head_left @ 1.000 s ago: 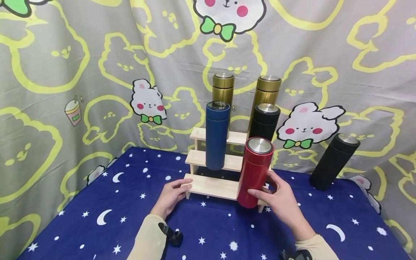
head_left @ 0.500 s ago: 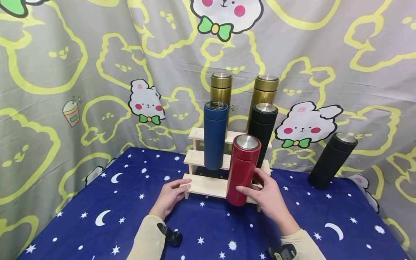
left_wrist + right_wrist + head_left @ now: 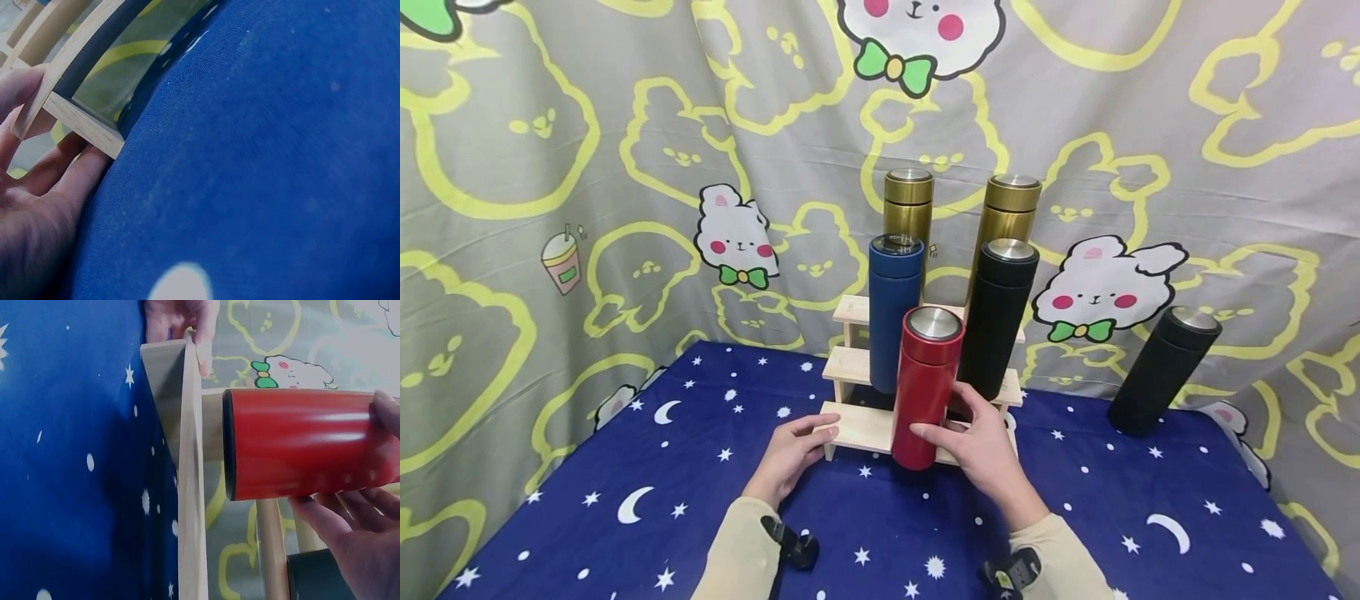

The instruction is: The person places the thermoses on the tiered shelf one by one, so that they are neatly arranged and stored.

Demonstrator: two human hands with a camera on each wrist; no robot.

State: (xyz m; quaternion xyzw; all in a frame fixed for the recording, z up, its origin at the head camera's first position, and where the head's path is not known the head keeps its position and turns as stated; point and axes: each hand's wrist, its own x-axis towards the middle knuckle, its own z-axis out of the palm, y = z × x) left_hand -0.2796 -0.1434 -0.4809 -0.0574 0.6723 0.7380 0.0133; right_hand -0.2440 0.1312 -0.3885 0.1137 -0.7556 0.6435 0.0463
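My right hand [image 3: 988,450] grips a red thermos bottle [image 3: 925,392] with a steel-topped lid, thumb in front and fingers round its right side. In the right wrist view, a small gap shows between the bottle's dark base rim [image 3: 229,445] and the lowest step's board [image 3: 192,487]. My left hand [image 3: 793,457] holds the left end of the three-step wooden stand [image 3: 861,425] at its bottom step. The left wrist view shows fingers on both sides of that board [image 3: 65,56]. Behind the red bottle, a blue bottle [image 3: 891,325] and a black bottle [image 3: 1000,325] occupy the middle step.
Two gold bottles [image 3: 908,200] [image 3: 1009,208] stand on the top step. Another black bottle [image 3: 1161,375] stands apart on the blue star-patterned cloth [image 3: 700,533], to the right. A grey patterned curtain [image 3: 820,158] hangs close behind the stand.
My right hand has carried the red bottle leftward along the front of the bottom step, from its right end to near its middle. The left hand has stayed on the stand.
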